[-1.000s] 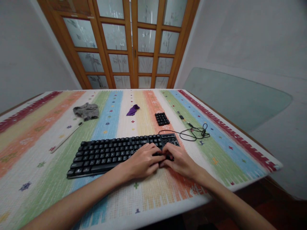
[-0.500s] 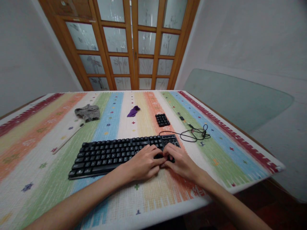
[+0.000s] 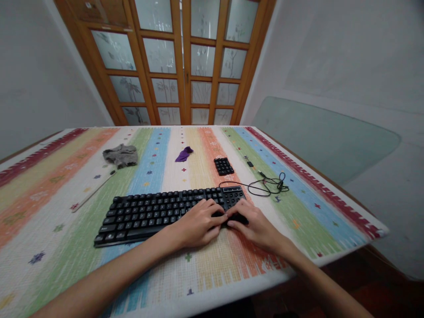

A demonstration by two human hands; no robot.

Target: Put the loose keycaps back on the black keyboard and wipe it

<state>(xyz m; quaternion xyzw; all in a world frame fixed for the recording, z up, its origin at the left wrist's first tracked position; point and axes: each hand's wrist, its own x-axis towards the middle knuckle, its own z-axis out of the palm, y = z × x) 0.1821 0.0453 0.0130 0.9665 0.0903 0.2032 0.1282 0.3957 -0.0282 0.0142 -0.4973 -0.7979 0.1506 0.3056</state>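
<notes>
A black computer keyboard (image 3: 145, 216) lies flat on the table, its right end partly hidden under my hands. Behind them, the number pad area looks to be without its keycaps, showing bare dark key sockets. My left hand (image 3: 203, 223) rests over the keyboard's front edge, fingers curled down on it. At the front right corner, my right hand (image 3: 250, 221) has its thumb and index finger bent close together over the number pad; anything between them is hidden. The fingertips of both hands nearly meet. A block of loose black keycaps (image 3: 223, 166) sits behind the keyboard's right end.
A black cable (image 3: 265, 187) lies coiled right of the keyboard, near a small black piece (image 3: 250, 164). Farther left are a purple cloth (image 3: 184, 154), a grey cloth (image 3: 121, 156) and a toothbrush (image 3: 94, 191). A striped cloth (image 3: 56, 221) covers the table.
My right hand has shifted slightly to the right, and its fingertips have drawn a little away from the left hand's. My left hand stays almost in place.
</notes>
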